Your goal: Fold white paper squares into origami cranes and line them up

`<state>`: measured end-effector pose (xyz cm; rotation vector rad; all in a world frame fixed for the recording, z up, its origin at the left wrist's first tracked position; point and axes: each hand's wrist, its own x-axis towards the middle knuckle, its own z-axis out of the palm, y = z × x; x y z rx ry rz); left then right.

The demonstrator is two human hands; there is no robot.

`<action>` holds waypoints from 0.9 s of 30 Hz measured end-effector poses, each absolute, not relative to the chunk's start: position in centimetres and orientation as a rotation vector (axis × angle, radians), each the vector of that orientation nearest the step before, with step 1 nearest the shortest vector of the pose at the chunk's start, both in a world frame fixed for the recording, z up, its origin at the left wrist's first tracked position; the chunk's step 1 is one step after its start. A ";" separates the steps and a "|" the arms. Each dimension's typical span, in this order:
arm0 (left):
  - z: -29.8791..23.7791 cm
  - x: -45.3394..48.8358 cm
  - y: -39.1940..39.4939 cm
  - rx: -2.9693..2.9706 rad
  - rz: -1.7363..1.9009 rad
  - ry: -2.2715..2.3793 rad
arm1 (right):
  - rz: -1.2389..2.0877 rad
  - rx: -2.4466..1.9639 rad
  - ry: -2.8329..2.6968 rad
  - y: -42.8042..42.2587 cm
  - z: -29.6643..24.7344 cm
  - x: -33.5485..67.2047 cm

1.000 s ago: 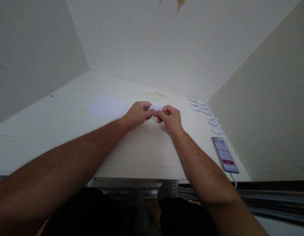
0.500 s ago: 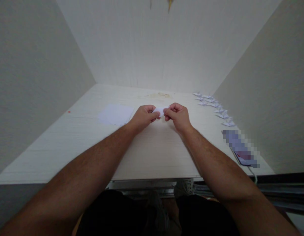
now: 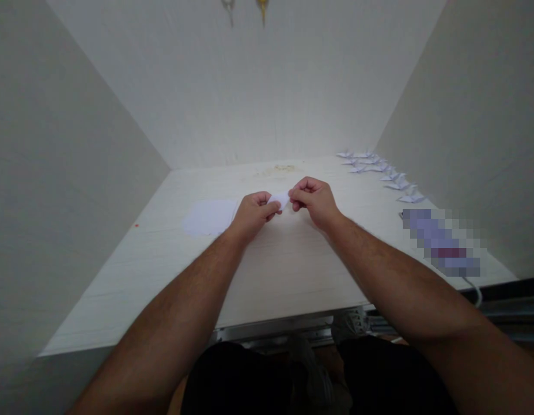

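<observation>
A small folded piece of white paper [image 3: 280,199] is held up between my two hands, just above the table. My left hand [image 3: 254,214] pinches its left part between thumb and fingers. At its right tip, the thumb and fingertips of my right hand [image 3: 315,200] are closed on the paper. The finer folds are too small to make out. Just left of my left hand lies a stack of white paper sheets [image 3: 208,217] on the table.
Several folded paper cranes [image 3: 398,185] line the right side of the white table [image 3: 288,276]. Nearer me lies a pixelated flat device [image 3: 442,242] with a cable [image 3: 476,291]. Panels enclose the table at left, back and right. A small orange speck [image 3: 136,225] lies at left.
My head view has tilted and shifted. My right hand has moved slightly outward along the paper to its right tip, so more paper shows between the hands.
</observation>
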<state>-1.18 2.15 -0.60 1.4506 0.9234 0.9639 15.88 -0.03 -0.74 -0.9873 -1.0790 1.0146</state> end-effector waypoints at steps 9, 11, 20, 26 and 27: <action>-0.9 -1.3 2.1 1.477 0.960 0.977 | 1.116 -1.000 -1.094 -0.2 -0.6 15.4; -1.0 -1.4 2.1 1.521 0.949 0.994 | 1.093 -1.017 -1.124 -0.1 -0.7 15.4; -0.8 -1.1 2.0 1.488 1.017 0.977 | 1.021 -0.997 -1.113 0.0 -1.0 15.6; -0.7 -1.2 1.7 1.483 1.062 0.837 | 1.114 -0.932 -1.074 0.1 -0.9 15.6; -0.6 -1.2 1.6 1.499 1.066 0.823 | 1.137 -0.924 -1.072 0.1 -0.8 15.6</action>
